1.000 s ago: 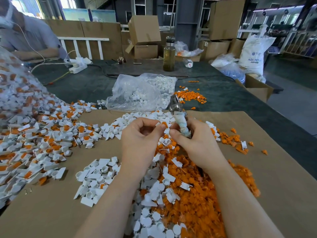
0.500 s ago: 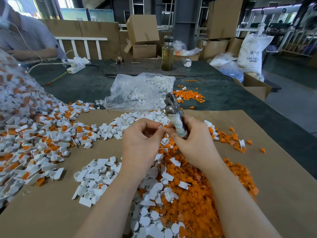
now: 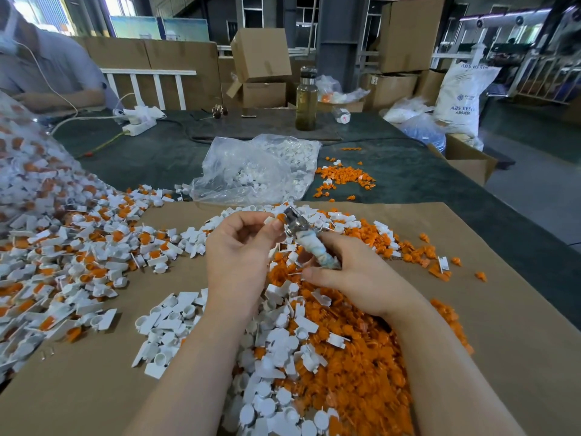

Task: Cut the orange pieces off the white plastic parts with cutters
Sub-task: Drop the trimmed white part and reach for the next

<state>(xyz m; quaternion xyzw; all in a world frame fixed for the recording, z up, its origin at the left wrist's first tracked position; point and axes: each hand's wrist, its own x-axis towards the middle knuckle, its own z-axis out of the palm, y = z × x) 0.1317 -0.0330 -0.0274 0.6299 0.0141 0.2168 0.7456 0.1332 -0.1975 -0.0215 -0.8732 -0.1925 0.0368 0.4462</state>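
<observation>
My left hand (image 3: 242,256) pinches a small white plastic part with an orange piece (image 3: 275,219) between thumb and fingertips. My right hand (image 3: 355,278) grips the tape-wrapped handles of metal cutters (image 3: 301,234), and their jaws sit right against the orange piece. Below both hands lies a heap of cut orange pieces (image 3: 355,357) mixed with white parts. A separate pile of white parts (image 3: 169,328) lies to the lower left on the brown cardboard sheet (image 3: 503,341).
A large spill of uncut white-and-orange parts (image 3: 63,253) covers the left. A clear plastic bag (image 3: 254,171) of white parts lies behind, with scattered orange bits (image 3: 344,177) beside it. A bottle (image 3: 306,99), a power strip (image 3: 140,121) and a seated person (image 3: 47,70) are at the back.
Both hands have shifted a little. The cutters tilted left so their jaws now meet the part held in my left hand.
</observation>
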